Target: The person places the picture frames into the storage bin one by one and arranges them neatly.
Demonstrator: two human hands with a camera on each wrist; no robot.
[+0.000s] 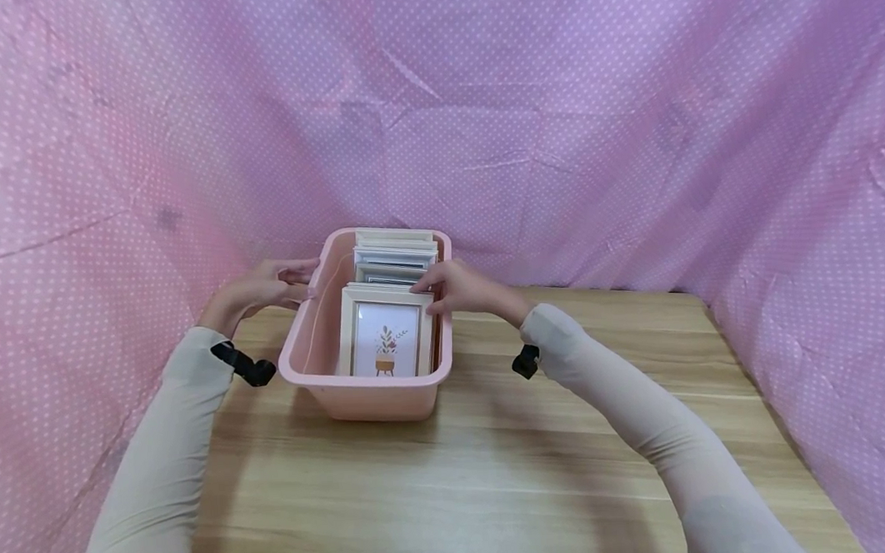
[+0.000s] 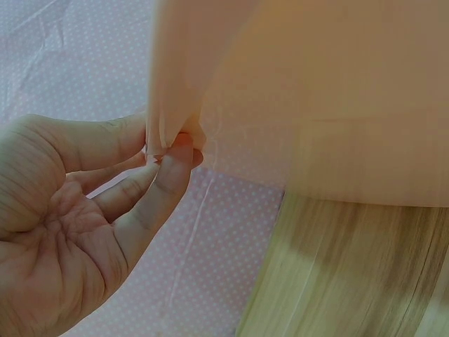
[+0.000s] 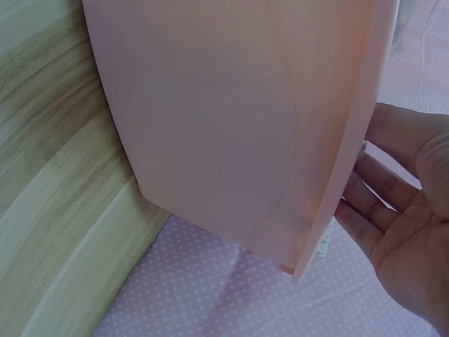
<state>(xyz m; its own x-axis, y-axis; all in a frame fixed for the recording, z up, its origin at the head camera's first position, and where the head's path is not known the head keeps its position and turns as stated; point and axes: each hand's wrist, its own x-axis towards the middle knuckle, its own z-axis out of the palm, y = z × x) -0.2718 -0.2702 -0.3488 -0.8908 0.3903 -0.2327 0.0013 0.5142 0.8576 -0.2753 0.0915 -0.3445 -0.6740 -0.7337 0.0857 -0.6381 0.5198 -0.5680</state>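
A pink plastic bin (image 1: 377,401) stands on the wooden table with a row of light-edged picture frames inside. The front picture frame (image 1: 386,338) leans back and shows a potted plant print; more picture frames (image 1: 395,254) stand behind it. My left hand (image 1: 259,290) pinches the bin's left rim between thumb and fingers, as the left wrist view shows closely. Over the right rim reaches my right hand (image 1: 466,290), its thumb before the front frame's upper right corner and fingers behind it. The rim hides those fingertips in the right wrist view (image 3: 403,203).
The wooden table (image 1: 498,474) extends in front of the bin and to its right. Pink polka-dot cloth (image 1: 555,137) hangs behind and on both sides, close to the bin's far end. Black straps (image 1: 248,366) sit on both wrists.
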